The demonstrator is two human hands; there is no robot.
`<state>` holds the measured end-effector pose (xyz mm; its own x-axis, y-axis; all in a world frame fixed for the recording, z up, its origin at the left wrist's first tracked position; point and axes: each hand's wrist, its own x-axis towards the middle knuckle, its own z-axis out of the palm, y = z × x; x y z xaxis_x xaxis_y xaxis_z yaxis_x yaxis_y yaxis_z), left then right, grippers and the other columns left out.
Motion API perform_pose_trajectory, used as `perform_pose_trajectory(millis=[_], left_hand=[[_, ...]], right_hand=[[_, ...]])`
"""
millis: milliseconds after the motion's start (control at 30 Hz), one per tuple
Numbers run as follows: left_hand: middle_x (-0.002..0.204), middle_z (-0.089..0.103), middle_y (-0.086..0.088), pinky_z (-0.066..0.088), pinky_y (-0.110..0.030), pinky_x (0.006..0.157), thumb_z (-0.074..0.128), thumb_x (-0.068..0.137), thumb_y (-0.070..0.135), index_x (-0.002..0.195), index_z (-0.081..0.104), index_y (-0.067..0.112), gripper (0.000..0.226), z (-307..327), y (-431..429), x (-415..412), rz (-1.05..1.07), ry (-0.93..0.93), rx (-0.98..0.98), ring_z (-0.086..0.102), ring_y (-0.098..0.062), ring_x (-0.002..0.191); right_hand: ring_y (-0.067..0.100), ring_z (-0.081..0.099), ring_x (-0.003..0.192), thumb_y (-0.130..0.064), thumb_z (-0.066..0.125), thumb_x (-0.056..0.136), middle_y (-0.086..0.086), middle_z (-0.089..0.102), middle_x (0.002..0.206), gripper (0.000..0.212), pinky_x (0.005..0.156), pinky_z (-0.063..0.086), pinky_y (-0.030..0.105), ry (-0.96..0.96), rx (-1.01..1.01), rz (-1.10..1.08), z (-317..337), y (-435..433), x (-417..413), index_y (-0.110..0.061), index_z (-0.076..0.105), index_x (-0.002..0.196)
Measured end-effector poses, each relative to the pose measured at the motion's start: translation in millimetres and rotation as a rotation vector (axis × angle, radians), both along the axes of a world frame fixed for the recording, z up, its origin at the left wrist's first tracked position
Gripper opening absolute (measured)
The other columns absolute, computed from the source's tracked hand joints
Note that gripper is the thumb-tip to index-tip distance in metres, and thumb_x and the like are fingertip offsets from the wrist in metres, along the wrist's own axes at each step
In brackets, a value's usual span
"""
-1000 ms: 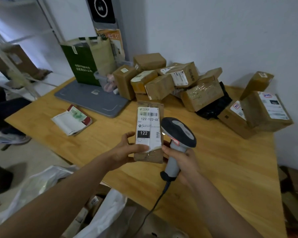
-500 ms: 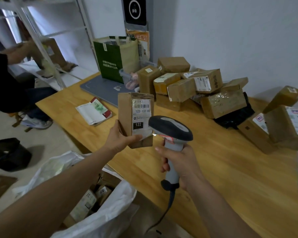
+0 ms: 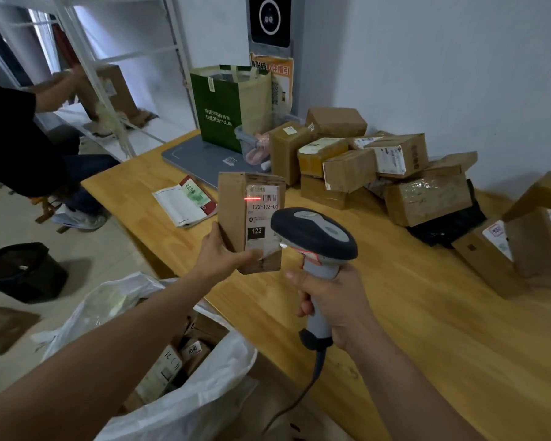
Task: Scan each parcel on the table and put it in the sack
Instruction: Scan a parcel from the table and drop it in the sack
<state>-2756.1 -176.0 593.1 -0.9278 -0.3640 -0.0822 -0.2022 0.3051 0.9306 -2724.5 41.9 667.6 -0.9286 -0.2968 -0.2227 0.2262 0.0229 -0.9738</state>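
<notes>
My left hand (image 3: 223,256) holds a small brown parcel (image 3: 233,214) upright above the table's near-left edge, its white label facing me. A red scan line falls across the label's barcode. My right hand (image 3: 334,300) grips a grey and black corded barcode scanner (image 3: 312,233), its head just right of the parcel and aimed at the label. A white sack (image 3: 185,405) stands open on the floor below my left arm, with several parcels inside. A heap of brown parcels (image 3: 372,163) lies at the back of the wooden table (image 3: 427,329).
More parcels (image 3: 528,246) and a black bag (image 3: 452,224) sit at the right. A green tote bag (image 3: 223,106), a grey flat device (image 3: 198,157) and a booklet (image 3: 185,202) lie at the back left. Another person sits at white shelving on the left.
My head turned left, so the sack and the seated person came into view. The parcel shifted left toward the table's edge and turned. A red scan line now shows on its label.
</notes>
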Motion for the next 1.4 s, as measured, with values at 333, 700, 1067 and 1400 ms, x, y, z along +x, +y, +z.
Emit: perform_pose_trajectory(millis=[333, 700, 1067, 1400], left_hand=[[0.128, 0.054, 0.0, 0.05, -0.021, 0.077, 0.086, 0.068, 0.026, 0.136, 0.035, 0.017, 0.086, -6.4, -3.9, -4.5, 0.031, 0.0, 0.003, 0.052, -0.017, 0.116], [0.121, 0.059, 0.002, 0.052, -0.026, 0.075, 0.085, 0.067, 0.035, 0.133, 0.043, 0.018, 0.08, -18.1, -33.1, 19.4, 0.243, -0.116, 0.175, 0.059, -0.016, 0.107], [0.119, 0.057, -0.018, 0.055, -0.048, 0.072, 0.071, 0.074, 0.046, 0.129, 0.047, 0.019, 0.066, -74.6, -127.2, 149.0, 0.794, -0.42, 0.921, 0.058, -0.036, 0.104], [0.115, 0.059, -0.01, 0.052, -0.047, 0.079, 0.068, 0.084, 0.044, 0.125, 0.047, 0.014, 0.054, -97.4, -165.4, 161.5, 0.874, -0.579, 0.751, 0.059, -0.033, 0.1]], right_hand=[[0.015, 0.045, 0.039, -0.005, 0.071, 0.081, 0.004, 0.05, 0.046, 0.026, 0.05, 0.046, 0.03, 0.011, -0.011, 0.022, -0.2, -4.2, -3.8, -0.012, 0.056, 0.062], [0.015, 0.047, 0.039, -0.006, 0.073, 0.079, 0.006, 0.053, 0.05, 0.015, 0.045, 0.046, 0.028, -0.08, -0.064, 0.043, -7.9, -21.9, -8.3, -0.005, 0.059, 0.072], [0.018, 0.044, 0.04, -0.001, 0.068, 0.081, 0.011, 0.051, 0.05, 0.022, 0.045, 0.046, 0.027, -0.189, 0.025, 0.25, -41.1, -89.7, 9.5, -0.002, 0.057, 0.062], [0.019, 0.044, 0.041, 0.0, 0.07, 0.079, 0.01, 0.051, 0.051, 0.014, 0.046, 0.046, 0.028, -0.253, 0.073, 0.237, -57.3, -122.7, 9.3, -0.004, 0.06, 0.07]])
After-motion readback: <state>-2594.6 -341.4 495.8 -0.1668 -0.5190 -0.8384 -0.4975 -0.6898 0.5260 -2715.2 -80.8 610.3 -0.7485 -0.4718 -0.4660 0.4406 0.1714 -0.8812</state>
